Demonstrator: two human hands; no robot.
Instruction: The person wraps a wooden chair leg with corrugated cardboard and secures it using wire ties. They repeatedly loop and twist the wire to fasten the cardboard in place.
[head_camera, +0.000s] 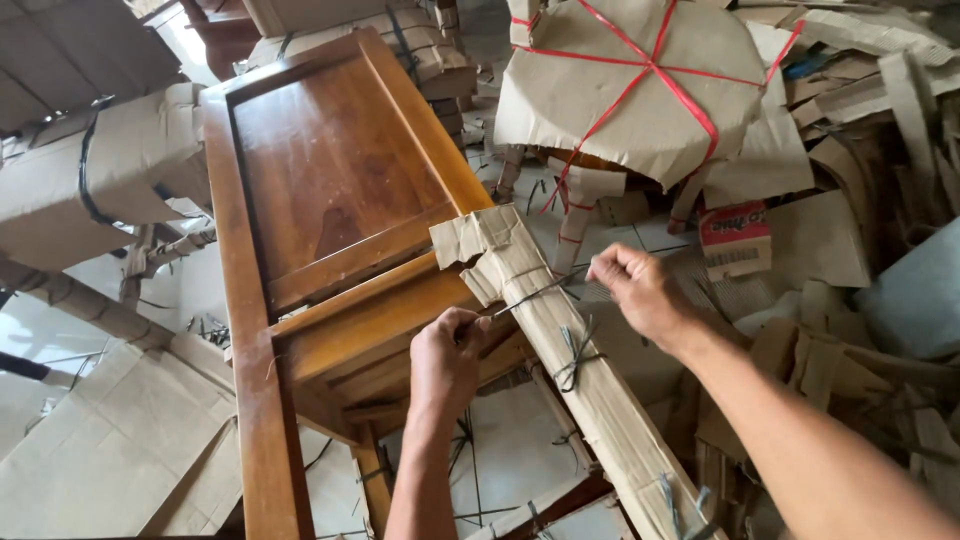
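Fingers (470, 322) pull grey strap (532, 293) around cardboard-wrapped wooden rail (570, 360).

wrapped leg: cardboard hides the wood of the leg (590, 390); we lose its lower end at the bottom edge.
strap: the strap (535, 292) is too thin for us to tell its material; its ends vanish inside our left hand (447, 355) and right hand (640, 290).
wooden panel: the wooden panel (330, 170) is cut off at the bottom left.
wrapped table: we see the wrapped table (640, 90) cropped by the top edge.
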